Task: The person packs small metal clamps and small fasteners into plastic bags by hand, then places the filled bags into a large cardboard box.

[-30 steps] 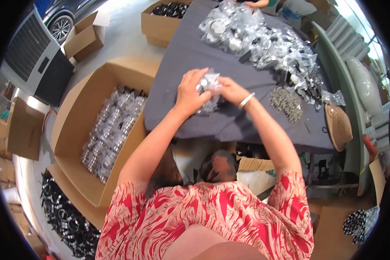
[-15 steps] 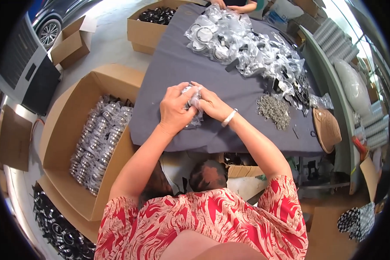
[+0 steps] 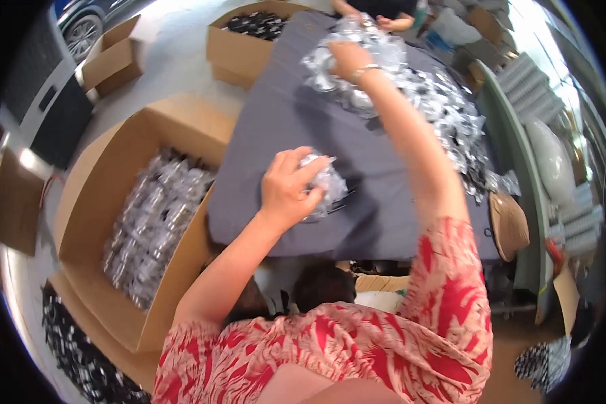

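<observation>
**Left hand closes on one clear packet, right hand reaches into the pile**

Now the left hand (image 3: 286, 192) is over the near part of the grey table cloth (image 3: 276, 114), and it holds a small clear plastic packet (image 3: 324, 183). The fingers are curled together around the packet from the left and from above. The thumb side cannot be seen well, so I cannot tell exactly where the thumb presses. The packet sticks out to the right of the fingertips, and its lower part seems to touch the cloth. Something dark is inside the packet, but it is too blurred to say what.

The right hand (image 3: 347, 57) is stretched far forward, with a bracelet on the wrist. It lies on top of the big pile of clear packets (image 3: 444, 114) at the far side of the table. Its fingers are bent down into the pile; whether they grip one packet or only touch the heap, I cannot tell.

On the person's left, just beside the table edge, stands an open cardboard box (image 3: 97, 195), and rows of similar clear packets (image 3: 151, 222) fill its bottom. Another cardboard box (image 3: 239, 44) with dark items stands at the far left corner of the table. At the far end, the hands of another person (image 3: 390, 20) are visible near the pile. A brown oval object (image 3: 508, 225) lies by the right edge of the table.
</observation>
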Available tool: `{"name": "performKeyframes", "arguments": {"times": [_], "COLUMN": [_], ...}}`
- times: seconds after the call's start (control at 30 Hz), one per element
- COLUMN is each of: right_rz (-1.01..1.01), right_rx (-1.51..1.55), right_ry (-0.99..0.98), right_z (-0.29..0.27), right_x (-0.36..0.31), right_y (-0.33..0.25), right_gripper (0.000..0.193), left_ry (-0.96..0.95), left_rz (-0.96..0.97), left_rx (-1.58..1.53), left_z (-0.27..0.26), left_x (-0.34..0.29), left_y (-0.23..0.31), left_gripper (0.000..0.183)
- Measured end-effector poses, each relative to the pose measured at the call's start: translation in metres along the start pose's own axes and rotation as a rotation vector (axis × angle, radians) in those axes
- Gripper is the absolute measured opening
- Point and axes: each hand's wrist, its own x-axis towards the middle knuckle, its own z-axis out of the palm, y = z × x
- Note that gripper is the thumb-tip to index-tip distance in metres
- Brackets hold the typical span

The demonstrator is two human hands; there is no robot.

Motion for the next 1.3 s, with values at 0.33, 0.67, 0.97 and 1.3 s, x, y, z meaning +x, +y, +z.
{"name": "performKeyframes", "arguments": {"times": [0.33, 0.67, 0.97, 1.3], "right_rz": [-0.049, -0.146, 0.386, 0.121], "right_rx": [-0.320, 0.257, 0.843, 0.761], "right_ry": [-0.132, -0.048, 0.850, -0.007], "right_z": [0.035, -0.009, -0.160, -0.032], "right_x": [0.011, -0.006, -0.060, -0.161], "right_y": [-0.024, -0.018, 0.110, -0.061], "right_gripper": [0.057, 0.037, 0.024, 0.028], "left_ry": [-0.068, -0.056, -0.011, 0.047], "left_rz": [-0.051, 0.001, 0.109, -0.004], "left_rx": [-0.012, 0.041, 0.082, 0.066], "left_z": [-0.007, -0.001, -0.009, -0.011], "left_x": [0.003, 0.001, -0.003, 0.003], "left_y": [-0.003, -0.013, -0.031, -0.012], "left_gripper": [0.047, 0.047, 0.048, 0.043]}}
